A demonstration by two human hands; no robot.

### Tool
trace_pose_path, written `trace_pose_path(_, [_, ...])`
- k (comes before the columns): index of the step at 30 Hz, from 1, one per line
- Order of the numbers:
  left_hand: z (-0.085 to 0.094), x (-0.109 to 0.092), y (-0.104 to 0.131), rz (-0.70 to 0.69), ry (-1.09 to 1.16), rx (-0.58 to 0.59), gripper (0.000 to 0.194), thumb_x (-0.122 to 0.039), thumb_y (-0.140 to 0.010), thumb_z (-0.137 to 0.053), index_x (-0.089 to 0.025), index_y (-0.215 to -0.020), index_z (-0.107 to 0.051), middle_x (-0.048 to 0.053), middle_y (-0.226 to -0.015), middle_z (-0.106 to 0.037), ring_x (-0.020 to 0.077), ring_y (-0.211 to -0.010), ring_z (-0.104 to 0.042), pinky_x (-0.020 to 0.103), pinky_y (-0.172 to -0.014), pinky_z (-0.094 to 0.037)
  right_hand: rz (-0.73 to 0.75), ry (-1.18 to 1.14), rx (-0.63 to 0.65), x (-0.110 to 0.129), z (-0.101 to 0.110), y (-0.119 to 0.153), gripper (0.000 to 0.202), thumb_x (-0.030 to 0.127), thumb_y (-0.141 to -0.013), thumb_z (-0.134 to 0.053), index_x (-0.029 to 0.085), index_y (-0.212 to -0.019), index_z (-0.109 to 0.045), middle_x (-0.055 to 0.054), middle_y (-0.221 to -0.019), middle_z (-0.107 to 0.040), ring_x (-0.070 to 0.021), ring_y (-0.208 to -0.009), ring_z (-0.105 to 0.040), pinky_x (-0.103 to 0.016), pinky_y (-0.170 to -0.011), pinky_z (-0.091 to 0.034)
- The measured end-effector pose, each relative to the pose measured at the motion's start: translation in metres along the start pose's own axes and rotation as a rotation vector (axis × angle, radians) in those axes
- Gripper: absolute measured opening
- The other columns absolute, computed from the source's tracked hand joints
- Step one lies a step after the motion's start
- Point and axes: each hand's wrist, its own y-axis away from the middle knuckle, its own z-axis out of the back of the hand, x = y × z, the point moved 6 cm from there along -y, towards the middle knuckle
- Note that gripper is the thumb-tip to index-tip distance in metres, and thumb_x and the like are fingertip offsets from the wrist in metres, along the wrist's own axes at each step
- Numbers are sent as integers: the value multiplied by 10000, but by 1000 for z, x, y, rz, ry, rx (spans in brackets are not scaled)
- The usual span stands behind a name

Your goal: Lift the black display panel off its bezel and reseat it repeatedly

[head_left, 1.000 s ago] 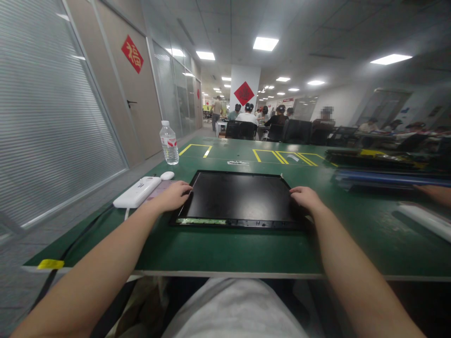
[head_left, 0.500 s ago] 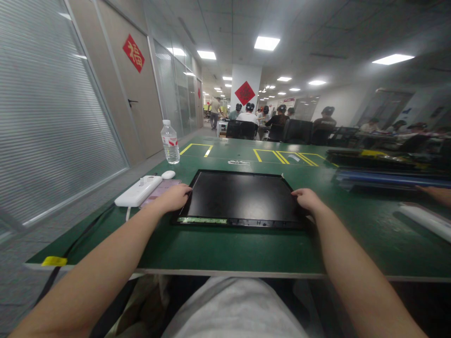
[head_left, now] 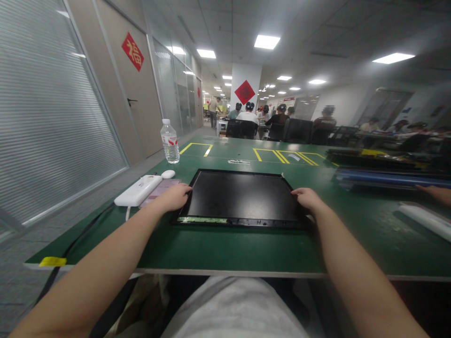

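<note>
A black flat screen panel (head_left: 243, 195) lies in front of me on the green table (head_left: 225, 249), its dark glass facing up. Along its near edge runs a narrow strip with a green circuit board (head_left: 202, 219) on the left. My left hand (head_left: 178, 196) grips the panel's left edge, fingers closed on the frame. On the opposite side, my right hand (head_left: 307, 199) pinches the right edge of the same frame. The fingertips under the panel are hidden on both sides.
Left of the panel are a white power strip (head_left: 138, 191), a phone (head_left: 160, 192), a white mouse (head_left: 168, 174) and a water bottle (head_left: 170, 142). At right, another person's hand (head_left: 435, 192) is near blurred dark panels (head_left: 391, 178) and a white bar (head_left: 426, 220). Yellow tape (head_left: 269, 156) marks the far side.
</note>
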Motion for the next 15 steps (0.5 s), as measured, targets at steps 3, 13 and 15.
trace_pose_path(3, [1,-1,0,-6,-3,-10,478,-149,-783,-444,-210,-1162,-729,105,-1237,-722,274,-1151,-652,359,-1017,-483,43,22,-14,1,-1,-2,411,82,-705,-546,185,-1027,-781,-97,-884,-761,-209,-747,-700,-295,-763,-547])
trace_pose_path(13, [1,-2,-3,27,-8,-20,504,-128,-745,-454,-210,-1152,-740,107,-1214,-729,283,-1146,-649,361,-1009,-484,11,58,-17,8,4,5,436,86,-706,-545,190,-1056,-782,-111,-931,-758,-227,-807,-707,-284,-742,-545])
trace_pose_path(15, [1,-3,-3,30,0,-26,501,-125,-748,-449,-208,-1148,-739,108,-1208,-730,283,-1137,-651,363,-1008,-483,-20,57,0,9,4,8,459,86,-722,-531,184,-1101,-771,-121,-996,-755,-238,-839,-711,-296,-761,-545])
